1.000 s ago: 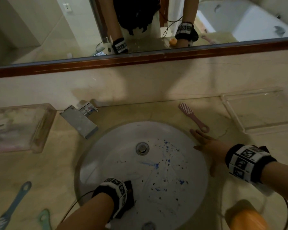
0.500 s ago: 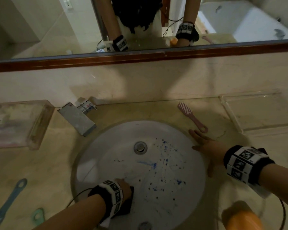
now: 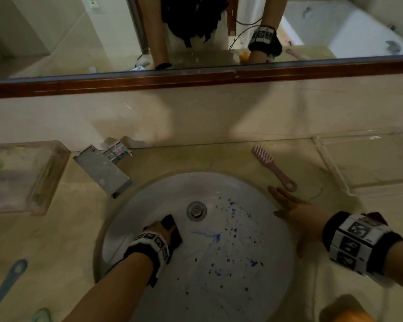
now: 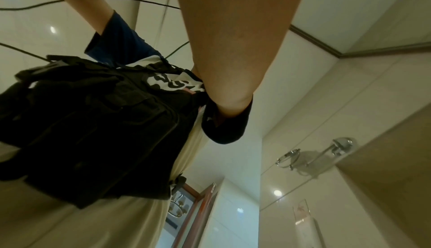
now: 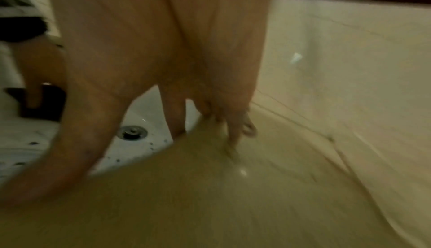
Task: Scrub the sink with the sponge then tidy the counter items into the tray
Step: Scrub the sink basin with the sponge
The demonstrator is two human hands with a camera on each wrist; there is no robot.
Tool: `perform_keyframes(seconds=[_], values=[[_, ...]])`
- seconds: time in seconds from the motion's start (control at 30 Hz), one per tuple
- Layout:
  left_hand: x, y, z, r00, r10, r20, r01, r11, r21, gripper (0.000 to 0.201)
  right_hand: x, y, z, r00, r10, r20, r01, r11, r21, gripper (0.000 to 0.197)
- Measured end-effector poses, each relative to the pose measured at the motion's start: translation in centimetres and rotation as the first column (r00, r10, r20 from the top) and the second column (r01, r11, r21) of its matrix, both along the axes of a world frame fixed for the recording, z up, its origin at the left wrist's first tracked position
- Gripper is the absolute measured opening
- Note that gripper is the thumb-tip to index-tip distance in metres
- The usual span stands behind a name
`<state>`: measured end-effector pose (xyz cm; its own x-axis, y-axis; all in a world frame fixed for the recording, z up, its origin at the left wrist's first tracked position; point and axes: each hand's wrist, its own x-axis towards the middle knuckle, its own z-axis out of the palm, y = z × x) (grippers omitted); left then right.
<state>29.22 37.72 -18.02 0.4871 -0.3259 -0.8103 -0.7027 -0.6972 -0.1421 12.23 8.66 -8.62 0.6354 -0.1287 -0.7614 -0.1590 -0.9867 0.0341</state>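
Head view: we are pressing the dark rectangular sponge with the left hand against the inner wall of the white round ceramic sink, just left of the metal drain. The fingers look curled over the sponge, though the wristband is hiding most of the grip. Blue specks and a blue streak are lying right of the drain, unscrubbed. The right hand is resting flat, fingers spread, on the beige stone counter at the basin's rim, holding nothing. The pink plastic comb is lying just beyond its fingertips; the clear plastic tray is sitting at far right.

Left wrist view: we are seeing only forearm, torso and ceiling; nothing on the grip.

Right wrist view: blurred; the right hand's fingers are spreading on the counter edge, the sponge showing far left.

Risks, as we judge them: the sponge sliding out on the curved glossy wall; strokes smearing the blue; the bracing hand slipping into the basin or knocking the comb.
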Motion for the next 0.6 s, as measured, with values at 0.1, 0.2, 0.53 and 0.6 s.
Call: perform_keyframes(seconds=[0.1, 0.2, 0.53, 0.6], values=[[0.9, 0.5, 2.2, 0.993, -0.015, -0.118, 0.015, 1.000, -0.008, 0.095, 2.2, 3.7, 0.5, 0.998, 0.057, 0.000, -0.057, 0.991, -0.124, 0.070], [1.5, 1.1, 5.1, 0.991, 0.001, -0.131, -0.003, 1.000, -0.017, 0.061, 5.8, 9.0, -0.2, 0.990, 0.137, 0.016, -0.138, 0.989, 0.057, 0.058], [3.7, 10.7, 9.2, 0.957, -0.090, 0.276, 0.173, 0.941, -0.291, 0.136, 13.2, 23.4, -10.4, 0.990, -0.132, 0.053, 0.108, 0.941, 0.321, 0.092], [4.1, 11.7, 8.4, 0.967, -0.019, 0.253, 0.105, 0.939, -0.329, 0.145, 13.5, 24.9, -11.6, 0.971, -0.232, 0.056, 0.204, 0.929, 0.309, 0.097]])
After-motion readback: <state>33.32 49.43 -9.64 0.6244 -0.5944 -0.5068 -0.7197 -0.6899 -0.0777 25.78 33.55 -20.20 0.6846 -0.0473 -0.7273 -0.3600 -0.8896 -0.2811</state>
